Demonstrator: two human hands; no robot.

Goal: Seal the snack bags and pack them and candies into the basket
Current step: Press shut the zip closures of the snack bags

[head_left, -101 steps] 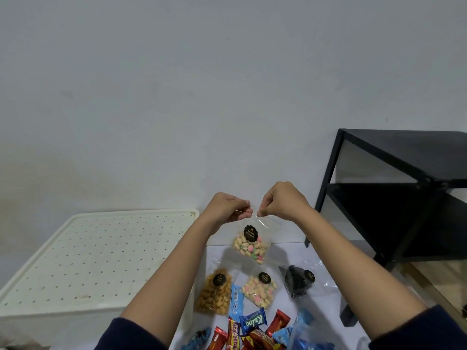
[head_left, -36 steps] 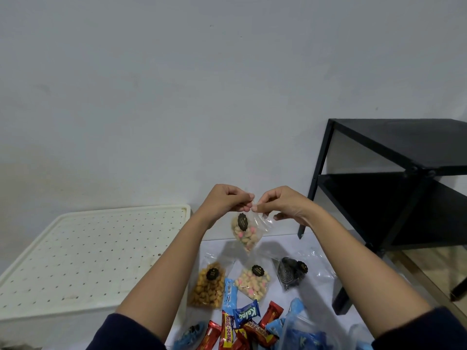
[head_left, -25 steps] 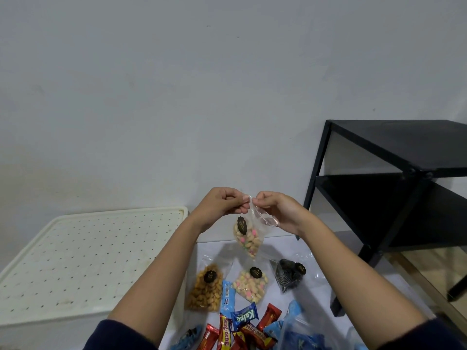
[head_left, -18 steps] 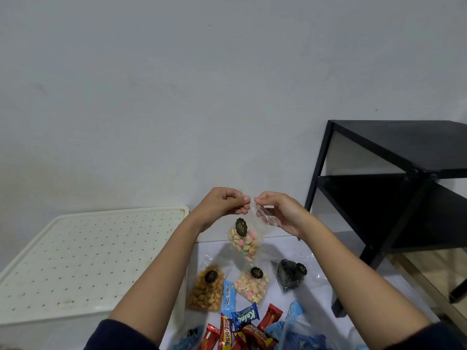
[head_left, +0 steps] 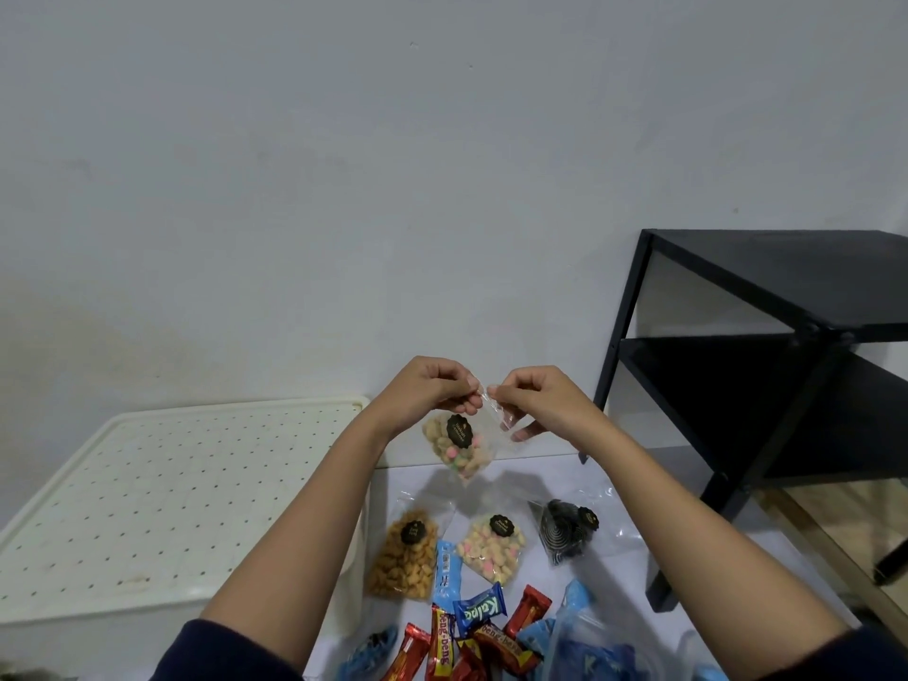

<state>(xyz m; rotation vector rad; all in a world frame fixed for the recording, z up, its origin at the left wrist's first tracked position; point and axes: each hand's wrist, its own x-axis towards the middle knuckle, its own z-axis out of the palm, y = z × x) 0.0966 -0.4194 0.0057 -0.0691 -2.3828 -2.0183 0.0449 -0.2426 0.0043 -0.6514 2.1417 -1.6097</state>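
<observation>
I hold a small clear snack bag point(head_left: 459, 447) of pastel puffs with a black round sticker up in the air above the table. My left hand point(head_left: 427, 390) pinches its top edge on the left, my right hand point(head_left: 533, 400) pinches the top on the right. On the white table point(head_left: 609, 572) below lie a bag of golden snacks point(head_left: 405, 557), a second pastel bag point(head_left: 491, 552) and a bag of dark swirled cookies point(head_left: 562, 533). Wrapped candies point(head_left: 479, 626) in red and blue lie in a pile near the bottom edge. No basket is in view.
A cream perforated lid on a plastic bin point(head_left: 162, 503) stands to the left of the table. A black metal shelf unit point(head_left: 766, 366) stands at the right against the wall. A clear blue-tinted bag point(head_left: 599, 651) lies at the lower right.
The held bag has turned from hanging flat to a tilted, twisted pose. Both hands have stayed close together on its top edge, and my view has shifted slightly.
</observation>
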